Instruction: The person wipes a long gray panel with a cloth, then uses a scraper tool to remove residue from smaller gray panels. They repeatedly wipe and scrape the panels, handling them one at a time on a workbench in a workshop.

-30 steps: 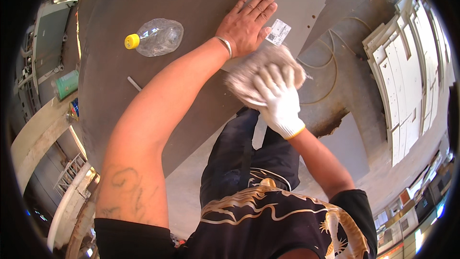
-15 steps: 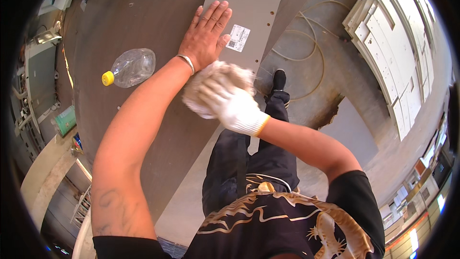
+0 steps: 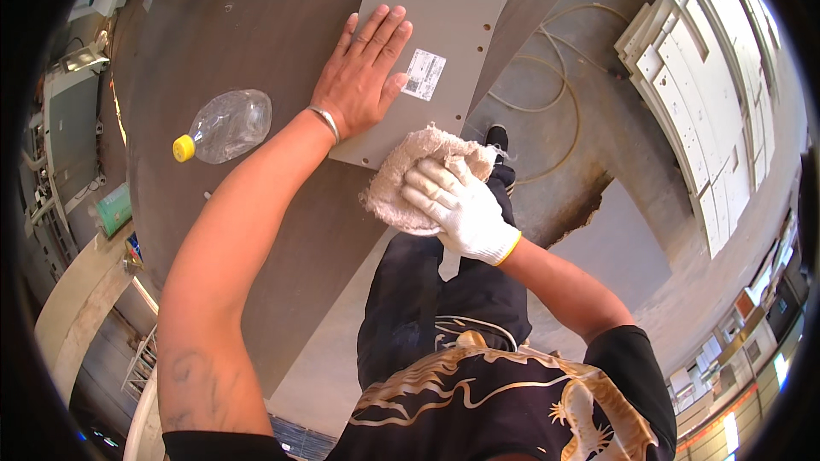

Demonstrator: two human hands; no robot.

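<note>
A flat grey panel point(image 3: 436, 8) with holes along its edges lies on the brown table, a white printed label point(image 3: 424, 74) stuck on it. My bare left hand point(image 3: 363, 68) rests flat on the panel's left side, fingers stretched out, thumb by the label. In a white knitted glove, my right hand point(image 3: 453, 201) grips a fluffy beige cloth point(image 3: 410, 166) at the panel's near right corner. The cloth covers that corner and hangs past the table edge.
A clear plastic bottle point(image 3: 229, 125) with a yellow cap lies on the table point(image 3: 282, 26) left of my left forearm. Pale perforated panels point(image 3: 683, 94) are stacked at the right. A hose point(image 3: 568, 102) curls over the floor beside a grey sheet point(image 3: 619, 243) with a ragged edge.
My right hand has moved the cloth right and toward me, uncovering the panel's near edge. My left hand keeps its place on the panel.
</note>
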